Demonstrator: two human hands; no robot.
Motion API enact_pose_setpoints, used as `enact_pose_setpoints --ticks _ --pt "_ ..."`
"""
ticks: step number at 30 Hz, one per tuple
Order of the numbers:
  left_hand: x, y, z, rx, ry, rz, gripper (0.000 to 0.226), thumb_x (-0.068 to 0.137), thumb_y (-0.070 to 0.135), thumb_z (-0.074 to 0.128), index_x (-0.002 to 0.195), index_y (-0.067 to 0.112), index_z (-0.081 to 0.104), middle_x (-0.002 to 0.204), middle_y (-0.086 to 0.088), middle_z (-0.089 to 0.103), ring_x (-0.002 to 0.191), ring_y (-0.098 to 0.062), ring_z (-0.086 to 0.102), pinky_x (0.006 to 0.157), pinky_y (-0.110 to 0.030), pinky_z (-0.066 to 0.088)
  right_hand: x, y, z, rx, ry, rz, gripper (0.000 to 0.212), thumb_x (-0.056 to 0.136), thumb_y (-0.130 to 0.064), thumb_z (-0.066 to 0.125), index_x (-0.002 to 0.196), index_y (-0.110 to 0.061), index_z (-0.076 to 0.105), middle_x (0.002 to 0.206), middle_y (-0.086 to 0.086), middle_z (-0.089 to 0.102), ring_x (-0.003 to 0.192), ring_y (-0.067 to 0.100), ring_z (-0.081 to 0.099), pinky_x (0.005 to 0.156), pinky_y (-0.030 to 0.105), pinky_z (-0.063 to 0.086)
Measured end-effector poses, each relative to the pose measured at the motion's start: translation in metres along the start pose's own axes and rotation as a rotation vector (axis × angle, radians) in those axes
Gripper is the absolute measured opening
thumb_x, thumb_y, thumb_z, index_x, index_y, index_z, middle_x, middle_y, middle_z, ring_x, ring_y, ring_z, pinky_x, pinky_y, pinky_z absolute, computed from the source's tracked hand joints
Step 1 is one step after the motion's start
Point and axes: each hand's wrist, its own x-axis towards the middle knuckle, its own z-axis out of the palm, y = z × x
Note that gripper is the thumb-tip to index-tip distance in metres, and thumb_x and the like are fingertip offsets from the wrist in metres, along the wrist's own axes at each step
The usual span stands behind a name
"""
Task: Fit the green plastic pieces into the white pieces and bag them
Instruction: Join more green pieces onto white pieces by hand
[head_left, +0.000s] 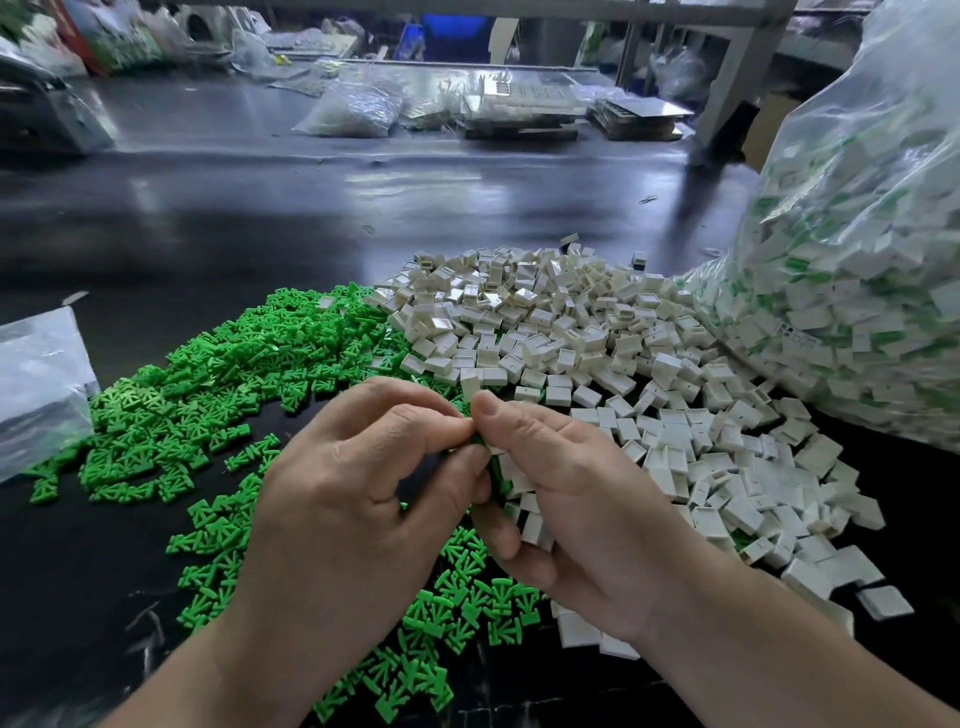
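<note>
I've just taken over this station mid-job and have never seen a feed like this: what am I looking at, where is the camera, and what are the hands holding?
No machine: a person works bare-handed. The one picture comes from a camera on their head, looking forward and down. On the dark glossy table lie a heap of loose green plastic pieces, left, and a heap of white square plastic pieces, right. The large clear plastic bag at far right holds white pieces with green showing in them. The left hand and right hand meet in the middle, pinching a single green piece between them; the right hand also cups a few white pieces.
</note>
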Motion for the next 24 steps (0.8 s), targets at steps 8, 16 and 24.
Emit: enact_pose_setpoints --ticks 8,16,24 --pt "0.003 0.000 -0.004 -0.027 -0.019 -0.077 0.018 0.088 0.037 0.055 0.086 0.025 0.069 0.089 0.021 0.064 0.088 0.004 0.060 0.075 -0.006 0.041 0.007 -0.009 -0.016 0.381 0.018 0.006 0.020 0.080 -0.016 0.066 0.092 -0.012 0.050 0.075 0.006 0.062 0.047 0.011 0.054 0.030 0.017 0.037" --pt "0.001 -0.014 -0.005 0.426 -0.409 -0.138 0.042 0.085 0.059 0.046 0.104 0.029 0.067 0.088 0.012 0.062 0.078 -0.010 0.054 0.068 -0.026 0.043 0.010 -0.036 -0.040 -0.097 0.238 -0.225 0.011 0.087 -0.015 0.071 0.098 -0.016 0.070 0.071 0.003 0.063 0.044 0.011 0.051 0.031 0.020 0.035" --pt "-0.003 -0.020 -0.002 0.583 -0.640 -0.108 0.049 0.090 0.067 0.038 0.122 0.037 0.061 0.104 0.015 0.055 0.100 -0.012 0.051 0.086 -0.033 0.040 0.046 -0.034 -0.013 -1.991 0.170 -0.010 0.055 0.101 -0.014 0.048 0.147 -0.042 0.039 0.122 0.007 0.067 0.093 0.027 0.064 0.069 0.036 0.059"
